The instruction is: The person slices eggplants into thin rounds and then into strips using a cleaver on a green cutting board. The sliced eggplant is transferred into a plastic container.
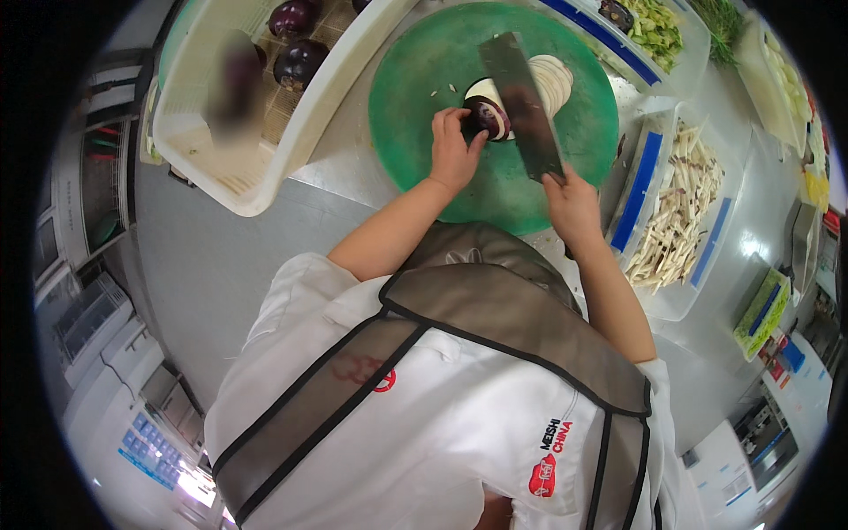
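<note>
My left hand [456,147] holds a dark purple eggplant [482,119] against a round green cutting board [417,79], fingertips on its skin. White flesh shows on the eggplant's cut side. In my right hand [574,202] is a Chinese cleaver [520,106], gripped at its near end; the handle is mostly hidden by the hand. The broad blade stands just right of the eggplant and covers part of it. Beyond the blade, a fanned row of pale round eggplant slices [553,83] lies on the board.
Whole eggplants [301,64] sit in a cream plastic crate [248,192] at left. At right, a clear tub [662,298] holds eggplant strips [682,212]. Another tub [652,76] with chopped greens [656,33] stands behind. The metal table [344,175] runs beneath.
</note>
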`<state>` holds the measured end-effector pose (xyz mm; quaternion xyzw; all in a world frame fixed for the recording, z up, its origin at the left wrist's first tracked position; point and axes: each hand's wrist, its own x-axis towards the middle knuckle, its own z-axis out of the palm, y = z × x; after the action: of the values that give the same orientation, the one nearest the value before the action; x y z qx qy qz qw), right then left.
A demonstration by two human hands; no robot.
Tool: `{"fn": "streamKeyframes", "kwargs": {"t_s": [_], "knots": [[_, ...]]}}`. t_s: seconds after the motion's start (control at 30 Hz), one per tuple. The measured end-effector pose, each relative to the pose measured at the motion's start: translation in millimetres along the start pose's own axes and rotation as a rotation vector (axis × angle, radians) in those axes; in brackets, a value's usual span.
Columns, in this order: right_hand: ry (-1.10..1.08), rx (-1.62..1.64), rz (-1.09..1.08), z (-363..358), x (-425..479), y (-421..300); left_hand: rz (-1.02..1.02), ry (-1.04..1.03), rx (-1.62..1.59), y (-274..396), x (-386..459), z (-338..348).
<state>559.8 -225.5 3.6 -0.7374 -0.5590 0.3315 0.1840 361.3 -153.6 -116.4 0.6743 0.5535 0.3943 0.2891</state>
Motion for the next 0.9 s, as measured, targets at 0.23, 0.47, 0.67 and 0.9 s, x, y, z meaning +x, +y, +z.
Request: {"fn": "streamKeyframes", "kwargs": {"t_s": [0.23,0.47,0.67,0.9], "knots": [[0.154,-0.130,0.304,-19.8,-43.9,41.2,0.082,-0.176,0.311,29.6,25.6,1.3],[0.048,-0.217,0.404,-2.0,-40.4,74.2,0.129,-0.298,0.468,28.8,38.5,22.6],[0.026,-0.199,0.517,-4.2,-38.1,59.6,0.106,-0.306,0.540,56.0,41.5,19.6],[0.049,-0.185,0.489,-6.4,-36.9,75.1,0.534,-0.357,0.419,70.8,72.2,26.2]]}}
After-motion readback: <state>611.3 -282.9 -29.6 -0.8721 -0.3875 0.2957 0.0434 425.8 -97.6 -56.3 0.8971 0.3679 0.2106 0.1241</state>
